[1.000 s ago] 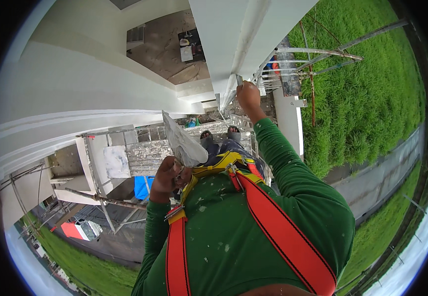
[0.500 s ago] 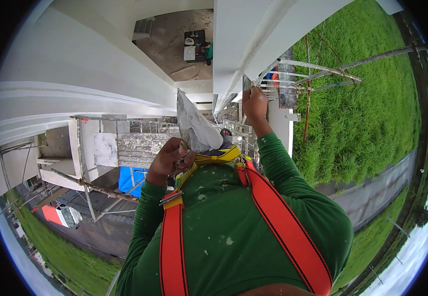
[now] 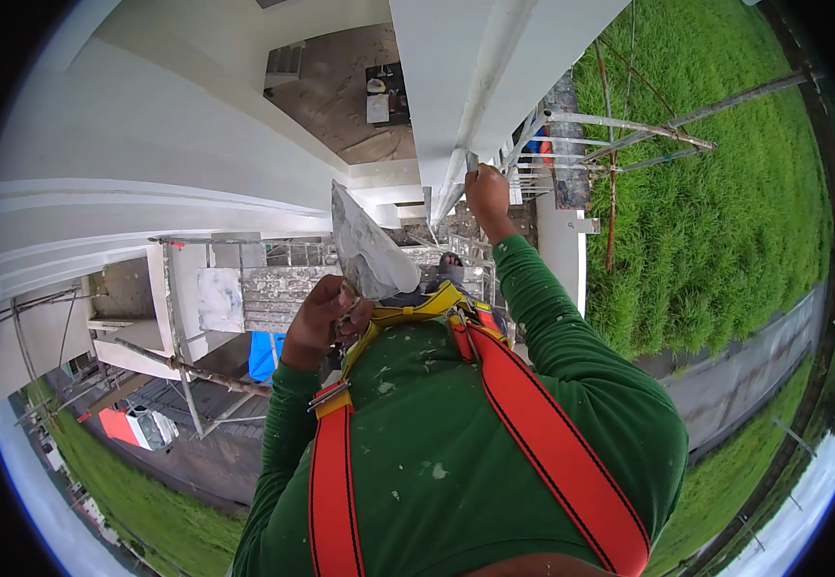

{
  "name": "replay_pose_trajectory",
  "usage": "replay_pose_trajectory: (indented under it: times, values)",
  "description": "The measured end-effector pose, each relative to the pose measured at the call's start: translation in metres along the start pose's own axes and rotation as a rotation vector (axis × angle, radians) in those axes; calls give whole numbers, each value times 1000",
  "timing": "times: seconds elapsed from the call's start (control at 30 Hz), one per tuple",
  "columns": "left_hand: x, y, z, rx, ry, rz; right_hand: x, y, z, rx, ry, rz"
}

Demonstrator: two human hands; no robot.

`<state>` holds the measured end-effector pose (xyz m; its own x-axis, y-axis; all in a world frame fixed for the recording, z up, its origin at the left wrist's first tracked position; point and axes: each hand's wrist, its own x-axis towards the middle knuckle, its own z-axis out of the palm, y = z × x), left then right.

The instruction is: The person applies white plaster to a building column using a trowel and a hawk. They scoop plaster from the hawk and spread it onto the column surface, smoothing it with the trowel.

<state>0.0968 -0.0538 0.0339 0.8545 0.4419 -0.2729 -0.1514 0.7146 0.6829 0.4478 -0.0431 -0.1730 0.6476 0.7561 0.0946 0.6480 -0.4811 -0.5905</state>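
Observation:
My left hand (image 3: 324, 317) is closed around the near end of a flat, pointed trowel (image 3: 345, 226) heaped with white putty (image 3: 379, 262). It is held in front of my waist. My right hand (image 3: 490, 197) reaches forward, fingers wrapped around a putty knife (image 3: 472, 162), whose handle is mostly hidden by the fingers. Its grey blade sits at the rounded edge of a white column (image 3: 470, 77); whether it touches cannot be made out. A yellow and red safety harness (image 3: 571, 438) crosses my green, putty-spotted shirt.
Far below, a dark table (image 3: 386, 91) stands on a bare floor. Scaffold planks (image 3: 287, 296) and metal poles (image 3: 648, 123) surround me at left and right. A white ledged wall (image 3: 148, 192) runs along the left. Tall grass (image 3: 706, 221) lies far down on the right.
My right hand and the putty knife have shifted slightly left, along with the column in view. The loaded trowel has moved a little left. A person by the table below is out of sight.

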Motion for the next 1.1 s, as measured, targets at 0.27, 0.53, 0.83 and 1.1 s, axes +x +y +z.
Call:
replay_pose_trajectory:
  times: [0.27,0.53,0.83,1.1]
  values:
    - [7,7,5,27,-43,43,5,-27,-45,-3,28,-20]
    - [14,10,10,34,-53,21,9,-49,-73,-28,86,-61]
    - [18,12,7,47,-104,30,10,-71,-102,-24,149,-138]
    - [19,13,6,67,-141,18,12,-91,-134,-43,169,-134]
